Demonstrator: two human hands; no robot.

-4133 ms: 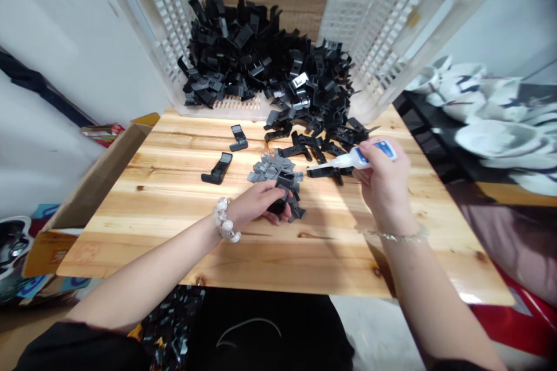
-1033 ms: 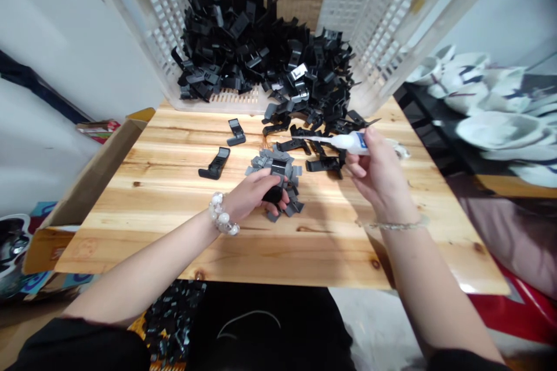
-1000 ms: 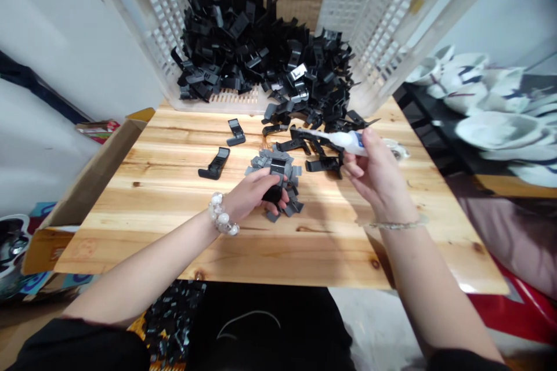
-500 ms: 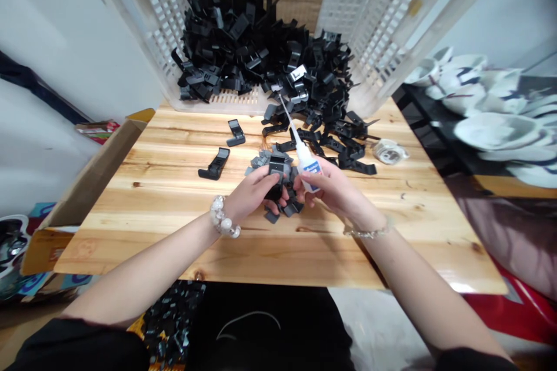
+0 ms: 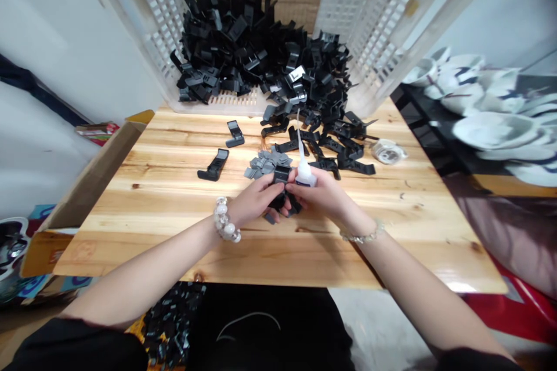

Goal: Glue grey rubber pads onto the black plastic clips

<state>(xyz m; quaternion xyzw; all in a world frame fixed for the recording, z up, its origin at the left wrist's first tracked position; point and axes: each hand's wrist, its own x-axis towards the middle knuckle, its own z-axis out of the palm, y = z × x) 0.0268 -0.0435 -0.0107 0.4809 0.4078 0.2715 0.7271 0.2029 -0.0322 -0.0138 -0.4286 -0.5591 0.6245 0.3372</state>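
The left hand [image 5: 256,200] pinches a black piece [image 5: 282,173] over the table [image 5: 165,185]; the right hand [image 5: 324,190] grips a white bottle [image 5: 306,176]. Its long tip [image 5: 301,152] points toward the basket [image 5: 191,108]; fingers hide much of both.

No wording, brand or number is legible. Label [image 5: 305,184] on the white bottle [image 5: 304,170]: mostly hidden, unreadable. Reddish stamp [image 5: 82,251], near left corner of the counter [image 5: 278,261]: too faint. Print [image 5: 56,254] on the left-hand carton [image 5: 93,185]: too small.
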